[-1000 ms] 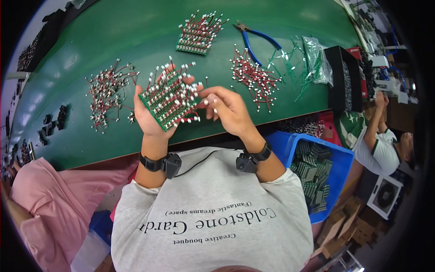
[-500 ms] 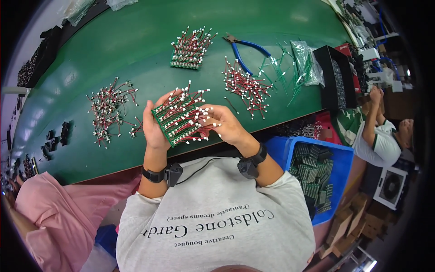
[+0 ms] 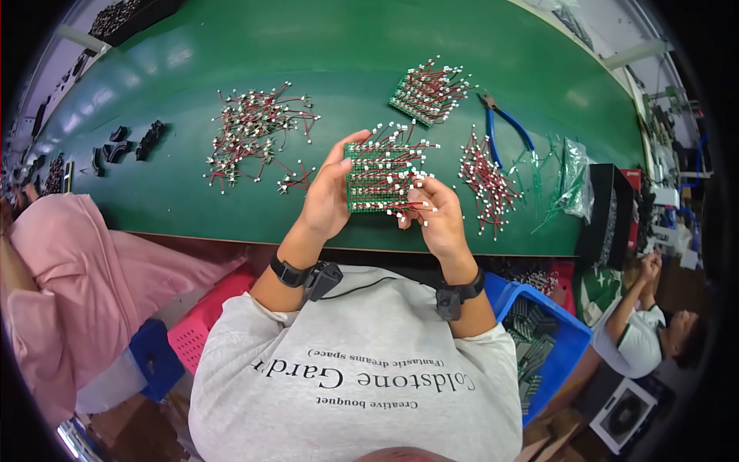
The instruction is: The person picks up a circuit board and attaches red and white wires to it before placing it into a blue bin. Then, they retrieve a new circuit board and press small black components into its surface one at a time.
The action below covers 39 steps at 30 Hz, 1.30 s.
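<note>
Two hands of mine at work over the near edge of the green table point(image 3: 323, 54). Dark strapped units on both wrists. Left hand point(image 3: 326, 202): clasped on the left edge of a green circuit board point(image 3: 377, 181), thumb on its face, fingers behind. Board is raised in front of me, tilted toward me, rows of red wires with white plugs standing out of it. Right hand point(image 3: 445, 223): thumb and fingers pinched among the red wires point(image 3: 402, 206) at the board's lower right; one wire or several, I cannot tell.

Off to my right, below table level: blue bin point(image 3: 573, 343) of green boards.

On the table, just beyond the left hand: small cluster of wires point(image 3: 295, 181), larger wire pile point(image 3: 254, 135) past it. Right of the right hand: another heap of red wires point(image 3: 486, 185). Farther: pliers point(image 3: 493, 142), blue handles spread; beside them, green strips and a clear bag point(image 3: 576, 181). Beyond my board, a second wired board point(image 3: 423, 100) lies on the table.
</note>
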Available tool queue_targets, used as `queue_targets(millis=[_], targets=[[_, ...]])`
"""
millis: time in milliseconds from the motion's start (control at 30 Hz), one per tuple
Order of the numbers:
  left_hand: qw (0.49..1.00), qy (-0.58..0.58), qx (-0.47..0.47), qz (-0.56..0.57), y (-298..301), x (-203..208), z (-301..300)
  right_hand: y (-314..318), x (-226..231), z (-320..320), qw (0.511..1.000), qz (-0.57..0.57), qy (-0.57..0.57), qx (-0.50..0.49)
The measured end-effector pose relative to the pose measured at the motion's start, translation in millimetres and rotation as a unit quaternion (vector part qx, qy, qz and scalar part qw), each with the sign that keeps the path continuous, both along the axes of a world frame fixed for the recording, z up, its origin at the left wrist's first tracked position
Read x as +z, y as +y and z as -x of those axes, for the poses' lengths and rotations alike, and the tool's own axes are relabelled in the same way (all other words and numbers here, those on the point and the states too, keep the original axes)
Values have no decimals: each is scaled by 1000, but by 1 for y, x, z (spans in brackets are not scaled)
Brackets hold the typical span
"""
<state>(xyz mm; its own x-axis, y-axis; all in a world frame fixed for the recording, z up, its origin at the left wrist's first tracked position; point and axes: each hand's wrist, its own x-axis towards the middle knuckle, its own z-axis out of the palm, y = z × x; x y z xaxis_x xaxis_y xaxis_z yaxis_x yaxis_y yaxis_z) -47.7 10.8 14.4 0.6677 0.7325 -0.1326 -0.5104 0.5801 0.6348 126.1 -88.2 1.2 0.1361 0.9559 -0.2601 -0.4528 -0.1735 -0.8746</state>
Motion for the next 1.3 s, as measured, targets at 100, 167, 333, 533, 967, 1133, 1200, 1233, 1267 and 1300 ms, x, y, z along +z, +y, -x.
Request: queue_targets(millis=[100,167,333,533,967,1133,1200,1233,1267,1300], targets=[[1000,-2,-3,10,0,-6,1,-5,-6,3,1000,-10,11,-3],[1000,-13,-21,17,1,-19,0,-8,-4,3,1000,-12,8,-15],[999,18,-8,44,1,-25,10,-8,-11,9,999,1,-27,30],[998,54,12,-5,12,-21,18,-18,6,4,949,-63,-310,-12],[948,221,193,-125,82,-5,-5,-45,-3,-29,906,-136,-400,-12],[947,203,217,-117,80,-3,-23,-48,-2,-25,922,-127,-363,-42],[947,221,195,-124,85,-11,-26,-51,0,-25,922,-119,-366,-49],[947,228,194,-118,86,-12,-29,-52,-2,-25,922,-117,-365,-53],[946,234,193,-112,83,-11,-33,-53,-4,-26,922,-115,-365,-57],[943,242,199,-112,78,-7,-33,-53,-2,-25,922,-119,-366,-53]])
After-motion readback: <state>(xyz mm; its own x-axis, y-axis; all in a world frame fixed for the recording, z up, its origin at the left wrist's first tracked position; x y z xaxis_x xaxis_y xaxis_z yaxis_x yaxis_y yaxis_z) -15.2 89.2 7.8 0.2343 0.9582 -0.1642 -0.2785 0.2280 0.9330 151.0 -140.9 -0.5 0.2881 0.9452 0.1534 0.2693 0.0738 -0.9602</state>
